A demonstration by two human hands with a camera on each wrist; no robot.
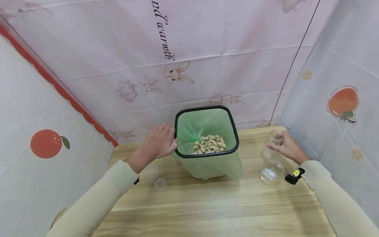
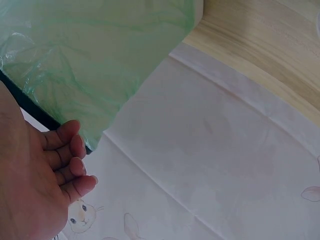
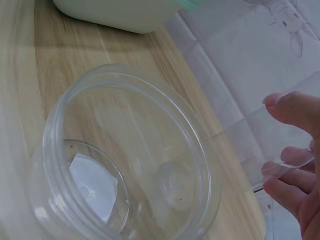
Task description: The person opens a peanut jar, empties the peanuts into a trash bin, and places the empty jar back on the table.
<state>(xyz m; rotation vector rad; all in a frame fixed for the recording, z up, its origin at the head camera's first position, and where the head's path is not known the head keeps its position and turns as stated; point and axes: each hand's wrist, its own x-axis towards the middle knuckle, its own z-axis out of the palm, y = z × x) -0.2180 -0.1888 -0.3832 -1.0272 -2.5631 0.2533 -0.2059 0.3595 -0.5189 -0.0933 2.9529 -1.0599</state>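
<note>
My left hand (image 1: 158, 141) grips the left side of the black rim (image 1: 207, 154) of a trash bin lined with a thin green bag (image 1: 214, 166). In the left wrist view, the curled fingers (image 2: 70, 160) lie at the rim and bag edge. Unshelled peanuts (image 1: 209, 144) lie in a heap inside the lined bin. On the right, my right hand (image 1: 287, 148) holds a clear plastic jar (image 3: 240, 150) between thumb and fingers. Just in front of it stands a second clear jar (image 3: 200, 220), uncovered, with a white paper piece (image 3: 92, 185) at its base.
Two round translucent lids, a larger one (image 1: 150, 173) and a smaller one (image 1: 161, 184), lie on the wooden table (image 1: 213, 210) left of the bin. Printed cloth walls (image 1: 133, 65) close in the back and both sides.
</note>
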